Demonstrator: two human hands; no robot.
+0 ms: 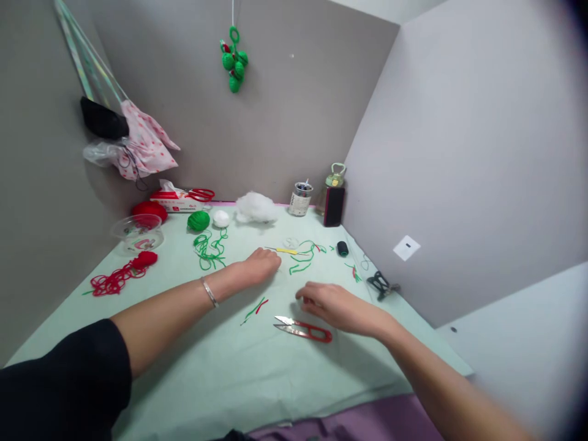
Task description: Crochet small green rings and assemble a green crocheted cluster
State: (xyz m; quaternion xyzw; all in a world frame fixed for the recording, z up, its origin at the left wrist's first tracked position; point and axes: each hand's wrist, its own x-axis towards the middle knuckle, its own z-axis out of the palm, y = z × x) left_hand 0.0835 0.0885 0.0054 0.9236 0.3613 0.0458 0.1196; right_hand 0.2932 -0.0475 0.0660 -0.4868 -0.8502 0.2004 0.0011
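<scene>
My left hand is closed over the table, its fingers curled down; whatever lies in them is hidden. Just beyond it is a crochet hook with a yellow grip, beside a loose tangle of green yarn. My right hand hovers with loosely bent fingers and nothing visible in them. Right below that hand lie thread snips with red handles, blades pointing left. Short green and red yarn ends rest between my two hands, nearer the left forearm.
Green yarn balls, white stuffing, a pen tin and a phone line the back. Red yarn and a clear plastic tub are left. Black thread and a black clip lie right.
</scene>
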